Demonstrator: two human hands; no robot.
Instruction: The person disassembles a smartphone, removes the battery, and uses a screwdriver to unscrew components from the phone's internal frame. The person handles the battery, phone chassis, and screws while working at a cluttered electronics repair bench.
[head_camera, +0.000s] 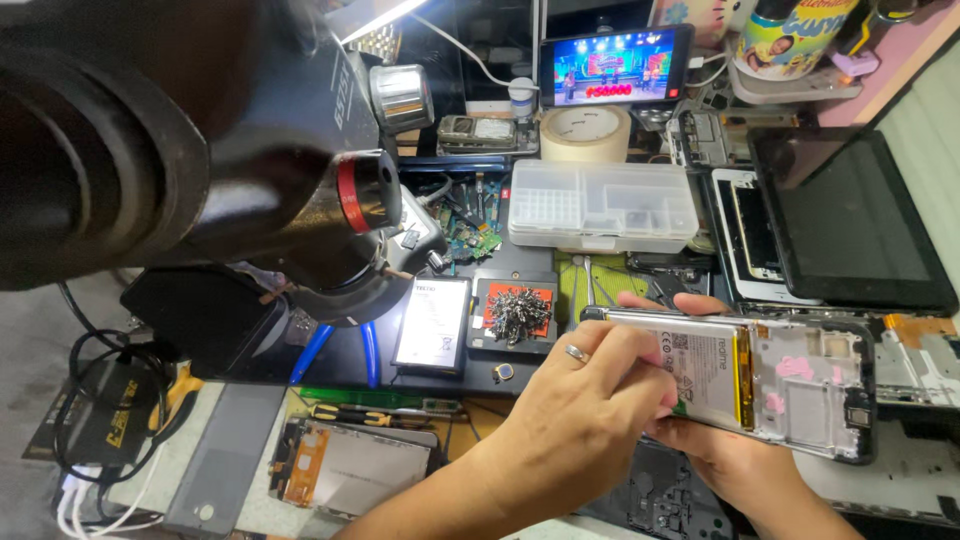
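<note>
A: Head view, right of centre: opened phone (745, 378) with its back off, battery (708, 372) exposed, lying long side across the frame. Which hand has it?

B: Both. The hand in front (575, 420), with a ring (578, 353), comes in from the lower middle and is curled on the phone's left end, fingers bent over the battery edge. The other hand (722, 462) sits under the phone, cupping it from below; its fingertips (690, 302) show above the top edge. Which is left and which is right, I can't tell cleanly, the arms cross.

A: Is it on the desk?

B: No, lifted off the desk (880, 480), slightly tilted.

A: Surroundings?

B: Black microscope head (250, 150) fills the upper left. Below it, centre: a loose battery (432, 325) flat, and just right of it a black pad with a pile of screws (516, 312). Clear plastic parts box (603, 205) upper centre, tape roll (585, 132) behind it, and a phone playing video (615, 65) at top. Dark tablet (850, 215) at the upper right. Another stripped phone frame (350, 465) at lower left, near a grey back cover (225, 455).
</note>
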